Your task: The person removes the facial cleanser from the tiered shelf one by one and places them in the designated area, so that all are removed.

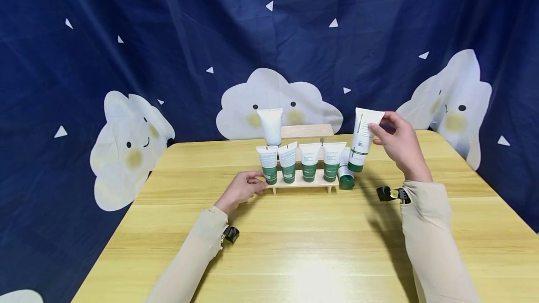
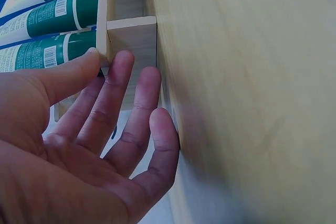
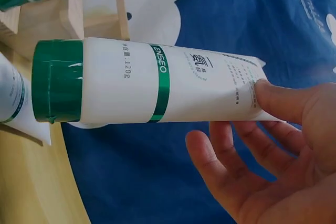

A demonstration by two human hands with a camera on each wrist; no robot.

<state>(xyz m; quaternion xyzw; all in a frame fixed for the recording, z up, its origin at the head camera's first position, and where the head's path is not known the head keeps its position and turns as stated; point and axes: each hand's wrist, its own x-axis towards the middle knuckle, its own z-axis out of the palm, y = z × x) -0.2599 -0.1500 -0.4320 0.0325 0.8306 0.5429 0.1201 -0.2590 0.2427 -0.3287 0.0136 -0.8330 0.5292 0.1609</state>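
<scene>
My right hand pinches a white cleanser tube by its flat crimped end, thumb on the printed face. The tube hangs above the table with its green cap downward. My left hand pinches the left end of the lower shelf of a small wooden two-tier rack; in the left wrist view the thumb tip lies at the shelf's edge, fingers under it. Several smaller white-and-green tubes stand cap down along the lower tier. On the upper tier, at the left, stands a larger white tube.
Another white tube with a green cap lies on the wooden table at the rack's right end. Behind the table hangs a dark blue curtain with cloud prints. Black wrist cameras sit at both cuffs.
</scene>
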